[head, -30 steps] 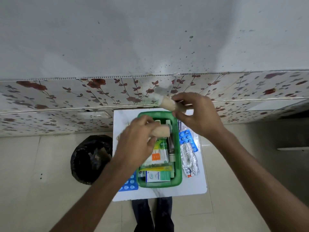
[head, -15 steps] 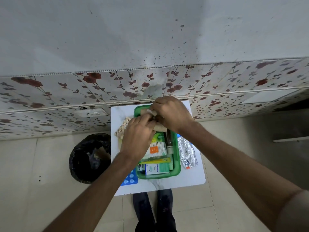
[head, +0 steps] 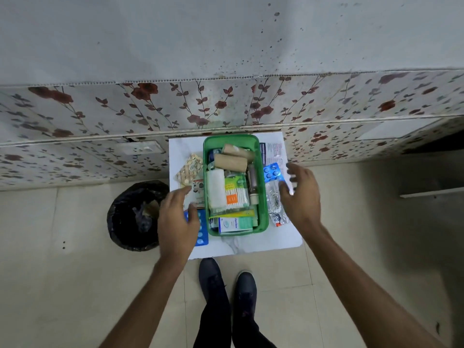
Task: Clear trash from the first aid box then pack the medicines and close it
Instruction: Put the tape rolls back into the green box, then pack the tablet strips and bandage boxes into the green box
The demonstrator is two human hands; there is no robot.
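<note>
Both hands hang empty with fingers spread, the left hand [head: 177, 222] and right hand [head: 301, 197] flanking the green box [head: 262, 197], which sits full on the white worktop [head: 251, 244].

The rectangular green plastic box [head: 261, 187] stands on a small white table top [head: 251, 244]. Inside it lie two tan rolled bandages [head: 233, 162], a white gauze roll [head: 215, 188], a pack of cotton swabs [head: 236, 193] printed lime green and orange, and a white-and-teal carton [head: 234, 224]. Bright blue blister strips [head: 272, 172] with pale round pills sit outside the box — another blue strip [head: 202, 234] lies on the other side. A black plastic bin bag [head: 135, 217] rests on cream floor tiles [head: 62, 285]. The wall panels [head: 113, 114] are off-white with dark red flowers and brown leafy vines.
</note>
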